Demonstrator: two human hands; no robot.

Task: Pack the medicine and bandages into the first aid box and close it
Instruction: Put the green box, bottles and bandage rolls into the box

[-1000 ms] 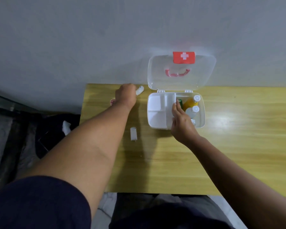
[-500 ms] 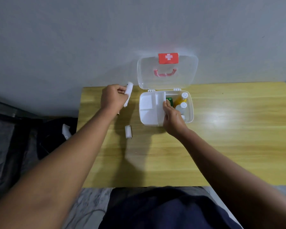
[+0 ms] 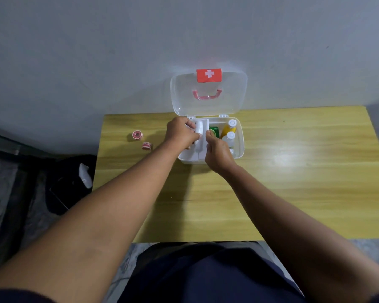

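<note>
1. Nearest the camera, a dark-clothed lap [image 3: 206, 274] fills the bottom edge, and both bare forearms reach forward over the yellow wooden bench [image 3: 293, 182].
2. The small white bandage roll that lay on the bench in front of the box half a second ago no longer shows there; that spot is now hidden under the left forearm, so where it went cannot be told.
3. The right hand [image 3: 219, 154] rests on the front of the first aid box [image 3: 239, 147], at its white divider, much as before; its grip is curled onto the divider's edge, though how firmly cannot be told.
4. The left hand [image 3: 181, 133] has moved from the bench left of the box to over the box's left compartments. Its grip pinches a white bandage roll [image 3: 199, 130], which now sits over the left rear compartment, beside the divider.
5. In the right compartment lie a green packet [image 3: 214, 131], a yellow bottle [image 3: 229, 129] with a white cap, and a white bottle [image 3: 229, 137].
6. To the left on the bench, well apart from the box, two red-and-white tape rolls [image 3: 138, 134] are now uncovered.
7. Farthest, the clear lid [image 3: 208, 94] stands open against the grey wall, with its red cross label and pink handle.
</note>
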